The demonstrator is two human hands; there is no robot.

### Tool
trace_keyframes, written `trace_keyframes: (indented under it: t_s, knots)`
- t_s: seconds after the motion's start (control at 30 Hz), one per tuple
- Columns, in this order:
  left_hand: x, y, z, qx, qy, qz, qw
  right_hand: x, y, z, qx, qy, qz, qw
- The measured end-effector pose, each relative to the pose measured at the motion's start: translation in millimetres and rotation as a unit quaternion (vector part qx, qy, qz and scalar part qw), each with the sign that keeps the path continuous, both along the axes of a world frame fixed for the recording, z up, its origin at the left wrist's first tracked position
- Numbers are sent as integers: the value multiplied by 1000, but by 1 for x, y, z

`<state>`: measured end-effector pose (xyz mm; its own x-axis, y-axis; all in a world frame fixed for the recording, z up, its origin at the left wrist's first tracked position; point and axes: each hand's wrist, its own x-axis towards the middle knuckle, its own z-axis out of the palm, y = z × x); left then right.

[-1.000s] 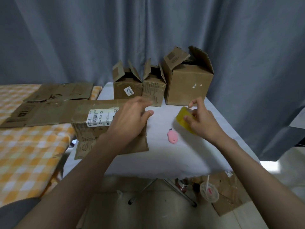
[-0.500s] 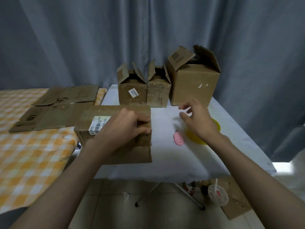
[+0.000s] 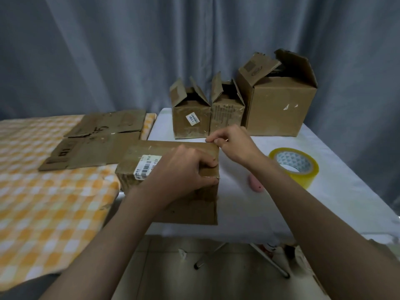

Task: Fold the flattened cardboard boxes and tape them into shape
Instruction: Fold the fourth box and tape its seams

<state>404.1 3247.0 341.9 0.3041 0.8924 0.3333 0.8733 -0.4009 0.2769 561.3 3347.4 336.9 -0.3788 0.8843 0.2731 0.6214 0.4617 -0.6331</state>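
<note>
On the white table [image 3: 238, 213], the left hand [image 3: 181, 172] lies on the folded box [image 3: 168, 152], its fingers curled over the right edge and gripping it. The right hand [image 3: 233, 141] pinches the box's far right corner. A tape roll [image 3: 303, 169] lies to the right, apart from both hands.

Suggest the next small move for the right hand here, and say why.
Probably press its pinched fingers down onto the far right corner of the box. The right hand hovers pinched there, maybe holding tape, though none shows clearly. The left hand grips the box, and the tape roll lies aside.
</note>
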Motion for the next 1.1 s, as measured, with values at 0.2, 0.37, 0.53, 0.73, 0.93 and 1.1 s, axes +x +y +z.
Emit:
trace_keyframes:
  t_s: [0.2, 0.37, 0.53, 0.73, 0.93, 1.1]
  knots:
    - [-1, 1, -4, 13, 9, -2, 1000, 7, 6, 3, -89, 37, 12, 995]
    - [3, 1, -6, 11, 57, 3, 998, 12, 6, 0, -162, 89, 17, 983]
    - [7, -2, -11, 52, 73, 25, 996, 16, 7, -3, -225, 147, 21, 963]
    - [21, -11, -21, 126, 56, 41, 990, 18, 7, 1, -299, 203, 15, 932]
    - [26, -13, -29, 157, 53, 40, 985, 18, 10, -2, -314, 212, 4, 925]
    - [31, -15, -36, 163, 34, 69, 984, 20, 11, -4, -300, 206, 7, 931]
